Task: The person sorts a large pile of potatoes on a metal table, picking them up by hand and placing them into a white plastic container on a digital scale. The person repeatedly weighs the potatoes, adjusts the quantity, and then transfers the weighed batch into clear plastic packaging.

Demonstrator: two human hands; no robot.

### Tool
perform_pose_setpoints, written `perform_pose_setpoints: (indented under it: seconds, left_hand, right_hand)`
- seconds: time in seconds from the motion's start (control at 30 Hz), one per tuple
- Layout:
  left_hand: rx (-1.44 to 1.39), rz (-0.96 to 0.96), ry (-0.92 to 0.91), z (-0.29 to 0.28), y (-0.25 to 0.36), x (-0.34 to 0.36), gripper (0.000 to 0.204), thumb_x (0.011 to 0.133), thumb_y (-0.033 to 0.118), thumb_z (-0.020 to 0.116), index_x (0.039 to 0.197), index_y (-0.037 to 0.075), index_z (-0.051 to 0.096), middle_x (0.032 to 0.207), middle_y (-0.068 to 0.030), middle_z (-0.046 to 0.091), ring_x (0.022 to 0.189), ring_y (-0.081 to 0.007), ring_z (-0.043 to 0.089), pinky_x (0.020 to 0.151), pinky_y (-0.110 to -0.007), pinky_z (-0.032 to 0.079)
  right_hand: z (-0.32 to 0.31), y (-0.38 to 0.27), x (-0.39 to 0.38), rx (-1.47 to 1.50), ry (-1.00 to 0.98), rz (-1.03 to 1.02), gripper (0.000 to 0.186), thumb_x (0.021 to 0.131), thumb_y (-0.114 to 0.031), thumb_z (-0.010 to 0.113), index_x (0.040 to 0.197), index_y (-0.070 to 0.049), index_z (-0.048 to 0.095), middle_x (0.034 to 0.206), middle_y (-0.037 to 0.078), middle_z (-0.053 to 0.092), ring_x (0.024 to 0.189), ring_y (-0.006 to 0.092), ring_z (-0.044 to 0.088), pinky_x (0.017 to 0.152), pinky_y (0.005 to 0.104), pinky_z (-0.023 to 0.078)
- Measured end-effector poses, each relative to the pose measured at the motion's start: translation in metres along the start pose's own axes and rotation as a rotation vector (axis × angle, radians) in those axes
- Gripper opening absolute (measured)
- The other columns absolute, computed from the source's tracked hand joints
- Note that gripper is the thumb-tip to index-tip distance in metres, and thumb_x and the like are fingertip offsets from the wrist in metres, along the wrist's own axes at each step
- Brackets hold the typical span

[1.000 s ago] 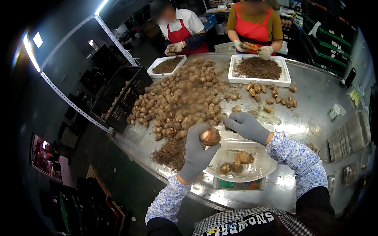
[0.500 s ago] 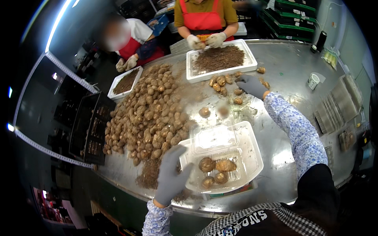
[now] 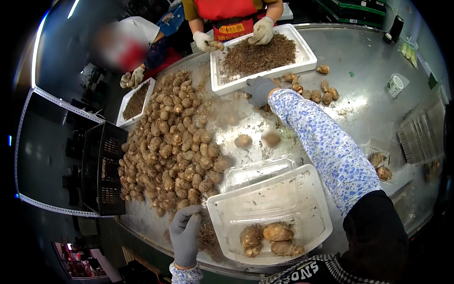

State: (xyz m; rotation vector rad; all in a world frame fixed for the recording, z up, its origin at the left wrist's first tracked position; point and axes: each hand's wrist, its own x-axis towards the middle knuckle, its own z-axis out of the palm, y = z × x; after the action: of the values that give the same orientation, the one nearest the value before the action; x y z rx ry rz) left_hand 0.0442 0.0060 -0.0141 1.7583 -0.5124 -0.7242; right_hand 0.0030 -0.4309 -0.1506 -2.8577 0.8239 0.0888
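My right hand (image 3: 259, 91), in a grey glove, reaches to a cluster of taros just in front of the far white tray (image 3: 310, 64). One small taro shows by its fingertips; its grip is hidden. My left hand (image 3: 184, 234), also gloved in grey, is at the left corner of a near white tray (image 3: 318, 208). Its fingers are loosely bent with nothing visible in them. An open clear plastic clamshell box (image 3: 257, 215) lies in that tray, with several brown taros (image 3: 278, 232) at its near end. Two separate taros (image 3: 243, 141) rest beyond it.
A large heap of taros (image 3: 175, 142) covers the table's left side. Stacked clear boxes (image 3: 418, 135), a filled box (image 3: 380, 161) and a paper cup (image 3: 395, 86) stand right. Two co-workers in red aprons (image 3: 224, 16) work across the table beside soil-filled trays. A black crate (image 3: 106, 170) stands left.
My right hand has moved left across the taro cluster. My left hand has drawn nearer and its spread fingers have come together. The view has shifted, and the near tray appears closer.
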Motion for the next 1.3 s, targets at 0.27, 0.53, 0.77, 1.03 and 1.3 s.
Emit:
perform_pose_setpoints:
  seconds: [0.27, 0.53, 0.77, 1.03, 1.3]
  left_hand:
    - [-0.094, 0.003, -0.029, 0.017, -0.003, 0.007, 0.015, 0.094, 0.002, 0.055, 0.106, -0.003, 0.062, 0.095, -0.0137, 0.068, 0.084, -0.0198, 0.065, 0.079, -0.033, 0.054]
    - [0.453, 0.286, -0.135, 0.018, -0.022, 0.002, 0.018, 0.092, 0.000, 0.058, 0.110, -0.002, 0.061, 0.105, -0.0085, 0.064, 0.091, -0.0137, 0.061, 0.081, -0.027, 0.050]
    - [0.269, -0.026, -0.205, 0.031, -0.030, -0.035, 0.032, 0.091, 0.001, 0.059, 0.122, 0.000, 0.059, 0.105, -0.0071, 0.062, 0.089, -0.0111, 0.059, 0.080, -0.025, 0.050]
    - [0.688, 0.307, -0.252, 0.031, -0.005, -0.043, 0.030, 0.087, 0.007, 0.064, 0.117, 0.002, 0.062, 0.092, -0.0100, 0.060, 0.076, -0.0172, 0.060, 0.069, -0.030, 0.049]
    - [-0.038, 0.179, -0.344, 0.070, 0.069, -0.038, 0.050, 0.093, 0.010, 0.060, 0.138, -0.003, 0.043, 0.116, -0.0120, 0.060, 0.101, -0.0170, 0.061, 0.086, -0.028, 0.052]
  right_hand:
    - [-0.016, 0.032, -0.043, 0.420, -0.087, -0.158, 0.042, 0.094, -0.033, 0.054, 0.132, -0.014, 0.058, 0.126, 0.016, 0.061, 0.112, 0.0320, 0.060, 0.101, 0.0419, 0.046]
    - [0.002, 0.023, -0.100, 0.208, 0.171, -0.336, 0.044, 0.086, -0.014, 0.062, 0.130, -0.017, 0.057, 0.127, 0.014, 0.058, 0.108, 0.0344, 0.060, 0.093, 0.0441, 0.050]
    - [-0.022, 0.005, -0.117, 0.827, -0.027, -0.093, 0.063, 0.087, -0.029, 0.068, 0.144, -0.015, 0.044, 0.141, 0.018, 0.049, 0.114, 0.0327, 0.060, 0.098, 0.0423, 0.049]
    - [-0.046, 0.004, -0.180, 1.910, -0.258, -0.270, 0.050, 0.102, -0.023, 0.050, 0.144, 0.000, 0.038, 0.134, 0.013, 0.054, 0.115, 0.0187, 0.058, 0.096, 0.0270, 0.051]
    - [-0.120, -0.090, -0.272, 1.173, 0.017, -0.336, 0.067, 0.082, -0.022, 0.073, 0.141, -0.005, 0.048, 0.134, 0.014, 0.057, 0.120, 0.0201, 0.056, 0.103, 0.0324, 0.045]
